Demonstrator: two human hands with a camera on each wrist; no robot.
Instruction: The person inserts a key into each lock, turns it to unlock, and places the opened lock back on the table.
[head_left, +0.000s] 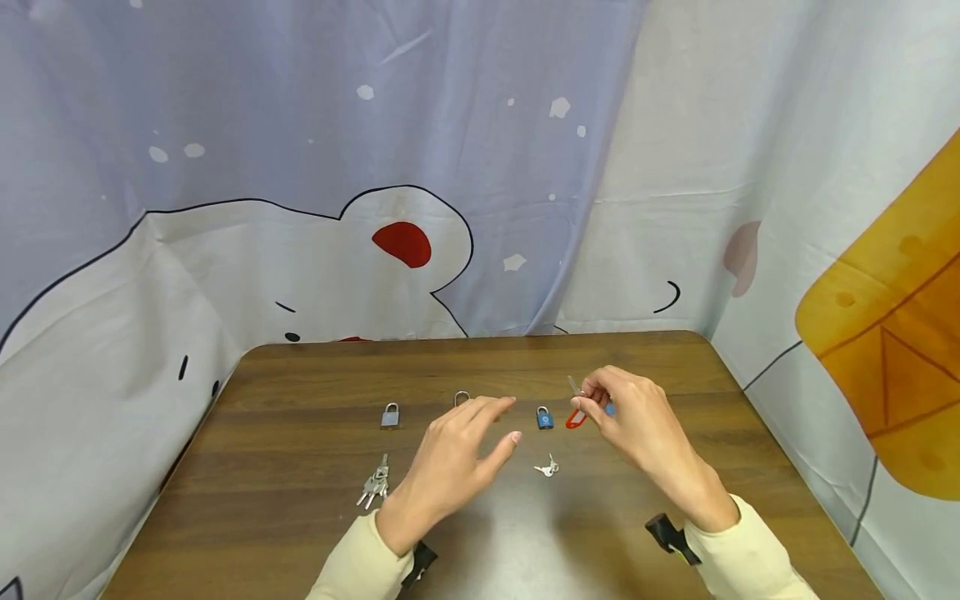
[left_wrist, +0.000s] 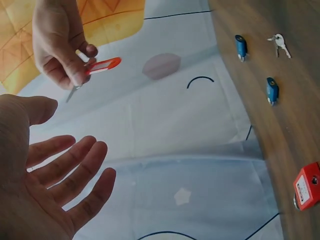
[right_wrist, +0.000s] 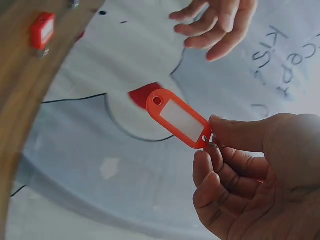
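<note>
My right hand [head_left: 633,421] pinches a key [head_left: 573,385] with a red key tag [right_wrist: 179,118], raised over the table's right half. A small metal ring joins at the tag's end by the thumb; the silver blade sticks out past the fingertips in the left wrist view. My left hand [head_left: 453,454] hovers apart from it with fingers spread and nothing in them. Behind the left hand, a red padlock [left_wrist: 307,186] is mostly hidden in the head view, only its shackle [head_left: 462,397] showing. A blue padlock [head_left: 545,418] stands between the hands.
A second blue padlock [left_wrist: 241,46] is partly covered by the right hand in the head view. Farther left stands a grey padlock [head_left: 390,416]. Small keys [head_left: 548,467] and a larger bunch of keys [head_left: 375,483] lie nearer on the wooden table [head_left: 262,433]. Printed curtains [head_left: 300,125] surround it.
</note>
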